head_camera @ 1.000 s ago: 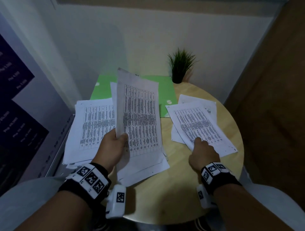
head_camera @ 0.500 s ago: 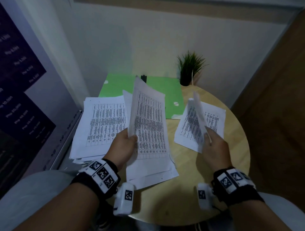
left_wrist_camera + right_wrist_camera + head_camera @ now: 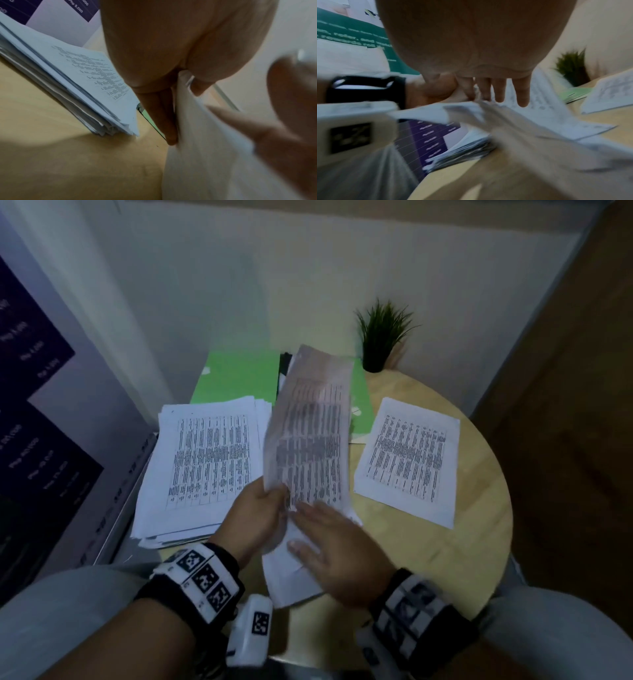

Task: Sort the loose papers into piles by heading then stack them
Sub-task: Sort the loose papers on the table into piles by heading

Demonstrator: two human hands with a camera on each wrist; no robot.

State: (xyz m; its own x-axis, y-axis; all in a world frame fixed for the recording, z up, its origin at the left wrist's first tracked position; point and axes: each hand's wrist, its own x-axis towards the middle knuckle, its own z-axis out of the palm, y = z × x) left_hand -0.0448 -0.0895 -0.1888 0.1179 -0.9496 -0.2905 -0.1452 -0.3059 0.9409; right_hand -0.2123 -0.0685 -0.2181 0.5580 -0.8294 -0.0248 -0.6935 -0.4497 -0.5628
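Head view: left hand gripping raised papers

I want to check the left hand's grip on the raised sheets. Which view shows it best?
The left wrist view: the left hand pinches the raised printed white sheets close up. The head view shows it smaller; the right wrist view only blurs it.

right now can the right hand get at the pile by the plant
Probably yes. The right hand is open, fingers straight on the sheets that the left hand grips. The right pile lies flat to its right, with only bare table between them.
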